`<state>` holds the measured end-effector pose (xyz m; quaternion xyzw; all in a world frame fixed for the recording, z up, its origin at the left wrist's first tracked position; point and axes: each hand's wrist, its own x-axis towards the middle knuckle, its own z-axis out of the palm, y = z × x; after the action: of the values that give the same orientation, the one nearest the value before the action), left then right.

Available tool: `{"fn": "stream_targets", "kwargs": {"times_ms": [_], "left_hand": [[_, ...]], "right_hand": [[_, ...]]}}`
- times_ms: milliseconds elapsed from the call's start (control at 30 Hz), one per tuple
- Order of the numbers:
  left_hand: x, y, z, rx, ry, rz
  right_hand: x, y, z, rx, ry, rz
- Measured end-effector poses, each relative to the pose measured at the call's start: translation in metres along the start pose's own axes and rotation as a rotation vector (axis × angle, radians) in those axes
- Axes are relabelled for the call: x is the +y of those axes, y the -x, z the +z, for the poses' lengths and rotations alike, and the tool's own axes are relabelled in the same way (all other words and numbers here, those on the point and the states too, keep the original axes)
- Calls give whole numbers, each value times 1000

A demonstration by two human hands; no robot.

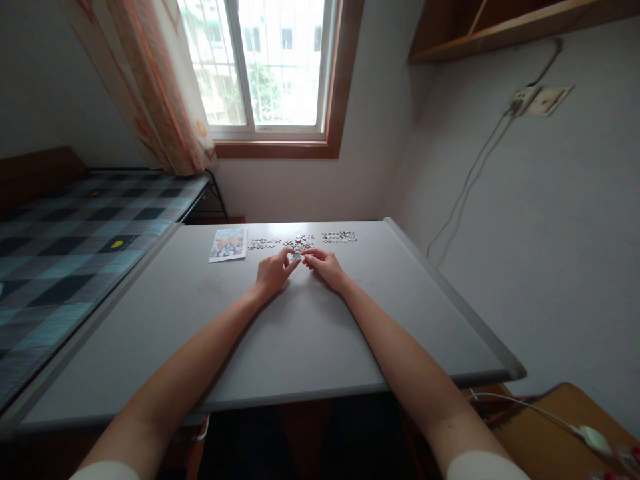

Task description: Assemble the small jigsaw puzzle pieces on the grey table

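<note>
A small green cardboard puzzle piece (296, 255) is between the person's two hands, near the far edge of the pale grey, smooth-topped counter (320, 347), a little short of the middle of that edge. The left hand (271, 271) grips it, with thumb and index finger pinched together. The right hand (326, 265) has its thumb and fingers drawn in close at the other side of the piece; I cannot tell whether they grip it too. The piece is too small and too covered by the fingertips to show its long axis or which way it points.

Just beyond the fingertips, toward the far edge, lies a loose multicoloured heap of puzzle pieces (299, 244). To its left, a pale group of puzzle pieces (264, 244) is laid out in rough rows, its long axis running about parallel to the far edge. To the right, nearer the far right corner, a multicoloured band of puzzle pieces (340, 237) also stretches along that edge.

A rectangular printed sheet with a colourful picture and white margin (229, 245) lies flat toward the far left corner, its side edges slightly aslant, running from the near edge toward the far one.
</note>
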<state>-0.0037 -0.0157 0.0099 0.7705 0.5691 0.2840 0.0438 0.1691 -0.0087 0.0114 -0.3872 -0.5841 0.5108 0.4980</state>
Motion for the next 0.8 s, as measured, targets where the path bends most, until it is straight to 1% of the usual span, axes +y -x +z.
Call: {"fn": "stream_targets", "kwargs": {"times_ms": [167, 433, 800], "left_hand": [[-1, 0, 0, 13, -9, 18], [1, 1, 0, -4, -4, 19], [4, 1, -3, -18, 6, 55]], "right_hand": [[2, -1, 0, 11, -9, 11], [3, -2, 0, 16, -1, 7], [6, -3, 0, 17, 8, -2]]}}
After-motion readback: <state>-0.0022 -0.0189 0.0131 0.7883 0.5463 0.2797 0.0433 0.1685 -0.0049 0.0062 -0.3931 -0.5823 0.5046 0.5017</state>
